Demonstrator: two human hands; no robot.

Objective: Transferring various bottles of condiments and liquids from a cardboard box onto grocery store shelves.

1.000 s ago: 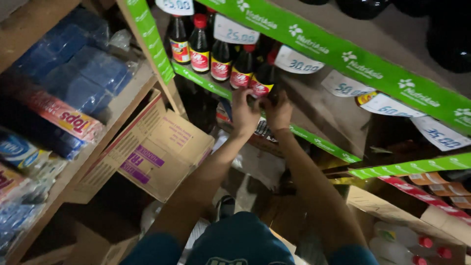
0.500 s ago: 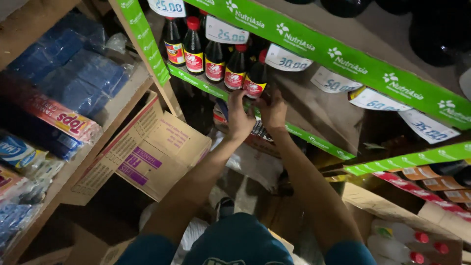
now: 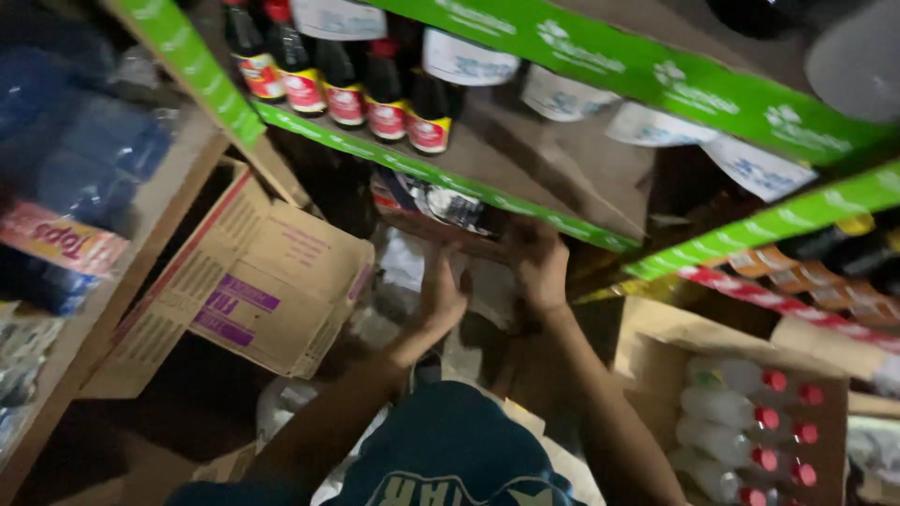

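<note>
Both hands have dropped from the row of dark sauce bottles (image 3: 375, 89) to just under the green-edged shelf (image 3: 441, 178). The left hand (image 3: 442, 292) and right hand (image 3: 539, 265) are now pressed against a dim box (image 3: 441, 211) beneath it, though blur hides whether they grip it. An open cardboard carton (image 3: 272, 281) leans at the left, and a box of red-capped bottles (image 3: 750, 431) sits at the lower right in the cramped, dark store aisle.
</note>
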